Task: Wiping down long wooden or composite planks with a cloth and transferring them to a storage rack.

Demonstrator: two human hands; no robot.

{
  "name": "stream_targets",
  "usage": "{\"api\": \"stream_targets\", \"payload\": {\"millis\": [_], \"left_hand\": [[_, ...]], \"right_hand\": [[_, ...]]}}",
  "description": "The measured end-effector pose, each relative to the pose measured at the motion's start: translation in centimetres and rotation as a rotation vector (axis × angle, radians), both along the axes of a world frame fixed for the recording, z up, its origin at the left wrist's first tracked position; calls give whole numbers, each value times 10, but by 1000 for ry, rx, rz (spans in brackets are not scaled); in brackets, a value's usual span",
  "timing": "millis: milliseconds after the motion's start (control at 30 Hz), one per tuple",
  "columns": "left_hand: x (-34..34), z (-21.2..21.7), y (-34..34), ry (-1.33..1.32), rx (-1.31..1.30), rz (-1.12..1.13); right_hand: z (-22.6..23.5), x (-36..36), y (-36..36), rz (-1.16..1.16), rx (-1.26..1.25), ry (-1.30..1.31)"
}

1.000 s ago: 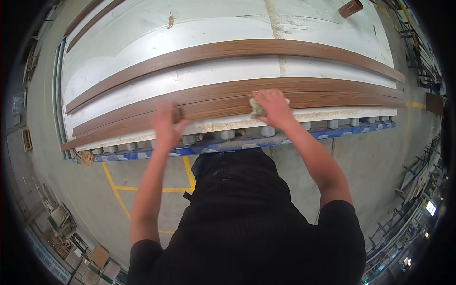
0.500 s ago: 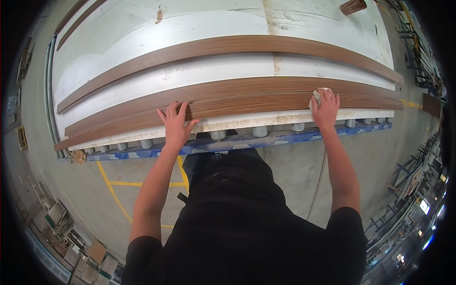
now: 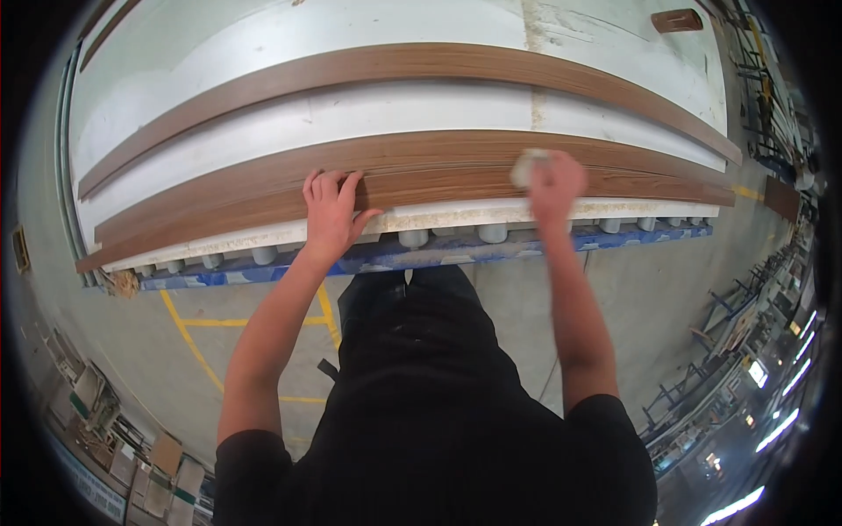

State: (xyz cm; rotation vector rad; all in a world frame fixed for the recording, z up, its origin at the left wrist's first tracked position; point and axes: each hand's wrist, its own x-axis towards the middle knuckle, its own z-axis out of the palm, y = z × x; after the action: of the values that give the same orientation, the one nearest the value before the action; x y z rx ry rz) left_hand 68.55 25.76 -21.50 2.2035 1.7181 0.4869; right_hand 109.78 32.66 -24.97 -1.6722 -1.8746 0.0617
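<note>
Two long brown wood-grain strips lie side by side along the front of a white board [image 3: 395, 109]: a near strip [image 3: 465, 190] and a second strip [image 3: 438, 145] just behind it. My left hand [image 3: 330, 215] rests on the near strip, fingertips on its top and thumb apart by its front edge. To the right, my right hand [image 3: 559, 186], blurred by motion, is closed on a pale wadded cloth [image 3: 528, 169] over the pair of strips. Whether the cloth touches the wood is hard to tell.
Farther back lies another brown strip [image 3: 421, 61]. A short brown piece [image 3: 677, 20] sits at the far right corner. Below the board's front edge run grey rollers [image 3: 493, 233] and a blue-wrapped rail [image 3: 456, 252]. A straw-coloured tangle [image 3: 124, 283] hangs at the left end.
My right hand has moved left along the strips with the cloth. My left hand stays on the near strip, its fingers drawn closer together. The view has shifted slightly.
</note>
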Motion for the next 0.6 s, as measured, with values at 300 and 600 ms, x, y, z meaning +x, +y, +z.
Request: {"api": "stream_targets", "payload": {"millis": [300,600], "left_hand": [[-4,-13,-3,-8,31,-3],[7,0,3,-66,25,27]], "right_hand": [[15,-230,-25,165,-182,-54],[11,65,0,-212,-71,-342]]}}
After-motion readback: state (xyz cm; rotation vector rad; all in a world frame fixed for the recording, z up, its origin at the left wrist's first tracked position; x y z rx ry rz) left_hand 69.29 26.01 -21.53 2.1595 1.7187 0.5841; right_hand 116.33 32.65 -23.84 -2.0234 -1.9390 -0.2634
